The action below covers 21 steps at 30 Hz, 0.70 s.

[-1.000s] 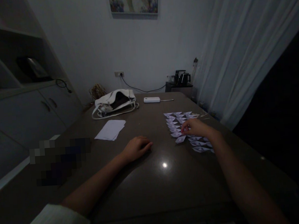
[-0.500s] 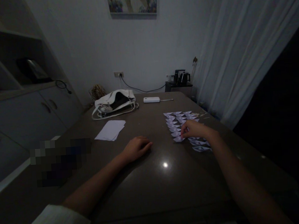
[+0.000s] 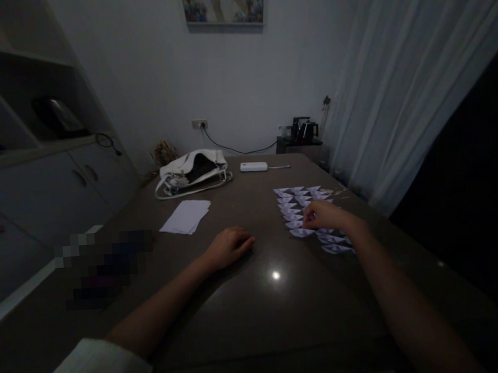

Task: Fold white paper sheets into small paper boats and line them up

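Observation:
Several small folded white paper boats stand in columns on the right part of the dark table. My right hand [image 3: 320, 215] is over them, thumb and fingertips pinched together at the peak of the nearest paper boat [image 3: 300, 233] in the left column. The hand covers some boats behind it. My left hand [image 3: 231, 246] rests palm down on the table, thumb apart from the loosely bent fingers, holding nothing. A stack of white paper sheets [image 3: 186, 217] lies beyond it to the left.
A white handbag [image 3: 195, 170] sits at the back left of the brown table [image 3: 248, 310]. Near the far edge lies a white power strip-like device [image 3: 254, 167] with a short cable. Small scraps [image 3: 337, 192] lie beyond the boats. A blurred patch covers something at left.
My right hand's fingertips have shifted slightly to the right and up on the nearest paper boat. My left hand stays in place. The whole view has shifted a little.

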Available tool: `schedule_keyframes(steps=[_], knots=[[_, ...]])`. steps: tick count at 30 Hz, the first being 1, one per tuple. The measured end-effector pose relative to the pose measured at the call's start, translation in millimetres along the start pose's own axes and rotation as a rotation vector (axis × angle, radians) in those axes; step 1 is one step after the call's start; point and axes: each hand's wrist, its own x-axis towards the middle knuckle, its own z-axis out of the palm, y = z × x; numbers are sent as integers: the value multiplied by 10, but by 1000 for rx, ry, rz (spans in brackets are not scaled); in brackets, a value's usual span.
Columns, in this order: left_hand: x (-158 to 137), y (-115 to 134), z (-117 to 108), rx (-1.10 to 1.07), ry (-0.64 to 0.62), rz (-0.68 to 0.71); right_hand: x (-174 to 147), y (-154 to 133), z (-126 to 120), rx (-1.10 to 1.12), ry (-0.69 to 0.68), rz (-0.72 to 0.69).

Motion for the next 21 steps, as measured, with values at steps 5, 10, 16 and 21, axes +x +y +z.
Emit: schedule_keyframes(steps=[5,10,16,21], knots=[[-5,-60,-128,227,27,-47,-14,-40,-47,-21,222,-16],[-168,-443,-447,620,293,-651,-9,-87,-75,-31,389,-64],[-305,-776,-446,591,168,-988,10,-116,-44,8,438,-82],[-295,-856,-375,540,222,-1030,33,-123,4,-13,421,-92]])
